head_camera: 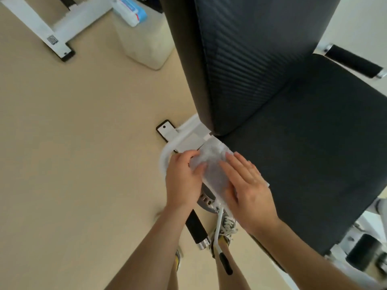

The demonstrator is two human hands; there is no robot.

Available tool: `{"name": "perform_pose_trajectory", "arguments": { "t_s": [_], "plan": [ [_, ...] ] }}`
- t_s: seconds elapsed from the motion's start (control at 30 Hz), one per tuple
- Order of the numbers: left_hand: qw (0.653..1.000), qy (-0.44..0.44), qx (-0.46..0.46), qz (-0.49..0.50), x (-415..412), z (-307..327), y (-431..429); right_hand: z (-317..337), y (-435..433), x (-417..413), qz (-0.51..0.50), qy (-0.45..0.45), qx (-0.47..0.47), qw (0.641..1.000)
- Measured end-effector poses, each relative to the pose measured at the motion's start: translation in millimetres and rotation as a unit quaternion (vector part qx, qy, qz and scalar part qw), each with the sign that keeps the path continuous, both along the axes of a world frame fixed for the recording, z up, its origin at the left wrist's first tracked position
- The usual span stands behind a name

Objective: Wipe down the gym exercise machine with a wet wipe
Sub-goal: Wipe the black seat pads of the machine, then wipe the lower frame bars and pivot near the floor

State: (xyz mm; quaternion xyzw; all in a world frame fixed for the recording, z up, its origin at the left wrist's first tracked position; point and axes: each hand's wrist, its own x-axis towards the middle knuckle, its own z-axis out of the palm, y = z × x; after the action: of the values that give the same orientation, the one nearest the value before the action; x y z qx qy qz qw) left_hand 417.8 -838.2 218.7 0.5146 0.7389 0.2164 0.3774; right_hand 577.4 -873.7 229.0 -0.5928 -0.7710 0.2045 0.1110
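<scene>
A thin white wet wipe [211, 166] is spread out at the left edge of the machine's black seat pad [314, 160]. My left hand [184, 181] pinches the wipe's left side between thumb and fingers. Flat on the wipe's right part lies my right hand [249, 189], its fingers straight and pressing the wipe toward the seat edge. The black ribbed backrest [251, 59] rises above the seat. The machine's white frame tube [167, 155] curves just left of my left hand.
A blue and white wet wipe pack [130, 10] lies on a pale stool at the top. A black side handle [354, 60] juts out at the right, another [196, 229] below my hands. My shoes [227, 227] stand on the beige floor [73, 143].
</scene>
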Motion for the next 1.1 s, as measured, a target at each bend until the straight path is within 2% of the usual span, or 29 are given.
{"name": "perform_pose_trajectory", "arguments": {
  "t_s": [0.1, 0.37, 0.53, 0.63, 0.7, 0.73, 0.77, 0.83, 0.87, 0.93, 1.03, 1.1],
  "plan": [
    [0.999, 0.017, 0.026, 0.017, -10, 6, 3, -4, -12, -8, 0.035, -0.135, -0.039, 0.989],
    [0.993, 0.068, 0.028, 0.097, -80, -7, 11, -25, 38, -82, 0.174, -0.206, -0.068, 0.960],
    [0.991, 0.069, 0.009, 0.118, -101, -25, 32, -30, 31, -121, 0.124, -0.141, -0.067, 0.980],
    [0.990, 0.113, 0.015, 0.086, -106, -31, 40, -30, 20, -132, 0.075, -0.014, -0.146, 0.986],
    [0.981, 0.169, 0.094, 0.019, -106, -31, 39, -29, 12, -134, 0.055, 0.060, -0.240, 0.967],
    [0.977, 0.166, 0.127, -0.033, -103, -32, 37, -30, 9, -135, 0.037, 0.092, -0.261, 0.960],
    [0.979, 0.139, 0.118, -0.090, -98, -32, 34, -32, 8, -137, 0.021, 0.120, -0.268, 0.956],
    [0.981, 0.085, 0.028, -0.175, -83, -37, 30, -38, 9, -138, -0.023, 0.149, -0.279, 0.948],
    [0.977, 0.089, -0.011, -0.192, -78, -43, 31, -40, 11, -137, -0.050, 0.152, -0.287, 0.945],
    [0.962, 0.150, -0.026, -0.224, -73, -54, 41, -41, 13, -133, -0.099, 0.141, -0.307, 0.936],
    [0.919, 0.263, 0.023, -0.294, -67, -59, 70, -40, 17, -127, -0.155, 0.163, -0.313, 0.923],
    [0.901, 0.282, 0.051, -0.325, -54, -56, 94, -39, 20, -129, -0.179, 0.187, -0.301, 0.918]
  ]
}}
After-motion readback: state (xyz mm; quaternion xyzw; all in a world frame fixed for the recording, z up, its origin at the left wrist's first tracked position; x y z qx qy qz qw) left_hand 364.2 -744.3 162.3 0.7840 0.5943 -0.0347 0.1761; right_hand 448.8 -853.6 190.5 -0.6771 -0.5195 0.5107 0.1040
